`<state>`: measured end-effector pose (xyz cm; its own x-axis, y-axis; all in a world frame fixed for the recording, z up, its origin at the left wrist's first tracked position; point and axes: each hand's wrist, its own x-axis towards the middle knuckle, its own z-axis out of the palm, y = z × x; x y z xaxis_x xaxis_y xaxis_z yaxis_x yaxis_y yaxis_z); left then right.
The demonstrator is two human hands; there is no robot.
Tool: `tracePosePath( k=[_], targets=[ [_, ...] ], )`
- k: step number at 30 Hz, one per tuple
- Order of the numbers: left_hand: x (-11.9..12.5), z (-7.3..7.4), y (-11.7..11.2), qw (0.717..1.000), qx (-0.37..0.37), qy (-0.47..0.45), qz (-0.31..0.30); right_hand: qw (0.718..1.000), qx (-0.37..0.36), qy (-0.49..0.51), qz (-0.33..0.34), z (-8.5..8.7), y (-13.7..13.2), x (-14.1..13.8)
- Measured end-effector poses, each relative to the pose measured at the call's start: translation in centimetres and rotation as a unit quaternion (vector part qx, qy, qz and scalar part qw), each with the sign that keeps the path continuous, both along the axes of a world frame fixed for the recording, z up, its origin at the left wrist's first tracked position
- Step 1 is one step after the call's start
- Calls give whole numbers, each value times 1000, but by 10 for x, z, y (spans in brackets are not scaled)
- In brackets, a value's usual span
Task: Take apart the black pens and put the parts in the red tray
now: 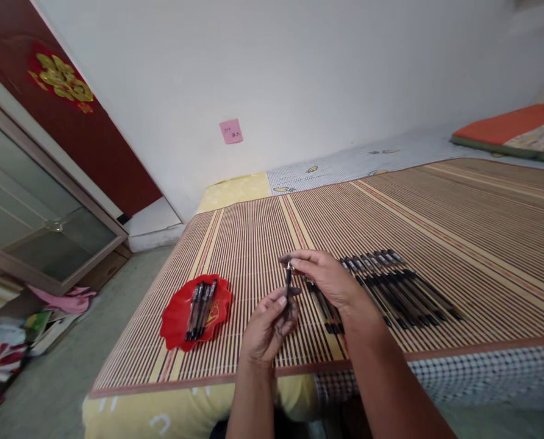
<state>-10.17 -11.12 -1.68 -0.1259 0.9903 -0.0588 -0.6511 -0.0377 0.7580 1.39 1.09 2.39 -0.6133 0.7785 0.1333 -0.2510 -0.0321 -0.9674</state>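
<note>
My left hand (pixel 268 329) is closed around the lower body of a black pen (pixel 288 280) held upright over the striped bamboo mat (pixel 254 238). My right hand (pixel 327 277) pinches the pen's top end between thumb and fingers. To the left lies a red plate (pixel 174 317) with several black pens (pixel 201 308) in it. Right of my hands, a row of several black pens (pixel 391 286) lies side by side on the mat, partly hidden behind my right wrist.
The mat covers a bed with yellow and checked sheets (pixel 354 161) against a white wall bearing a pink sticky note (pixel 230 131). An orange cushion (pixel 514 128) lies at the far right. A glass-doored cabinet (pixel 34 213) and scattered clothes (pixel 20 335) are on the floor at left.
</note>
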Motion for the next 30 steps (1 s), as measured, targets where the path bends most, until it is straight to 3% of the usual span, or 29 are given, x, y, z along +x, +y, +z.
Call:
tracePosePath(
  k=[10, 18, 30],
  targets=[
    [0, 0, 0, 1000, -17, -1, 10, 999, 32, -26, -21, 4, -1, 1],
    [0, 0, 0, 999, -27, -11, 18, 999, -15, 34, -34, -2, 4, 0],
    [0, 0, 0, 1000, 0, 8, 5, 999, 47, -24, -4, 3, 2, 3]
  ],
)
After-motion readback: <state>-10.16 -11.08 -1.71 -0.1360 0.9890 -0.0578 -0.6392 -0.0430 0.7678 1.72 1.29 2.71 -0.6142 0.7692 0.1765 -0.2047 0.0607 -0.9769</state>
